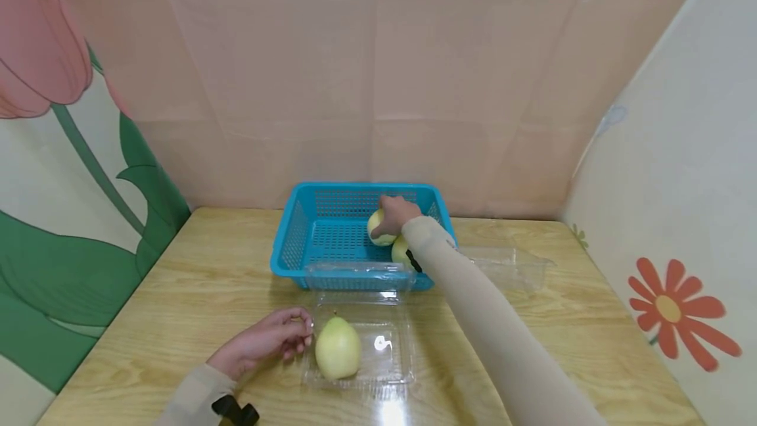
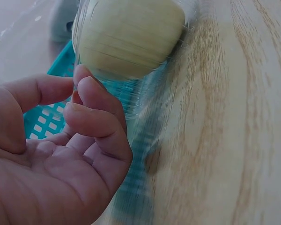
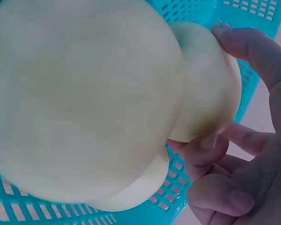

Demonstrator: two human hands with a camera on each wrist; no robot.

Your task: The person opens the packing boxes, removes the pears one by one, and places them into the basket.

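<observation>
My right hand (image 1: 397, 213) reaches into the blue plastic basket (image 1: 300, 219) and grips a pale yellow-green pear (image 1: 375, 223) between thumb and fingers. Beside it lies another pear (image 1: 400, 250), partly behind the sleeve. The right wrist view has a large pear (image 3: 79, 98) close to the camera, with part of one more pear (image 3: 138, 190) below it. In front of the basket is a clear plastic clamshell box (image 1: 381, 350), lid raised, with one pear (image 1: 338, 348) in its left side. My left hand (image 1: 266, 340) pinches the box's left edge between thumb and fingertips.
A second clear plastic container (image 1: 508, 265) lies right of the basket, partly hidden by the right forearm. Everything stands on a wood-grain table (image 1: 195, 281). A pinkish sheet (image 1: 372, 84) rises behind it, with flower-patterned panels at both sides.
</observation>
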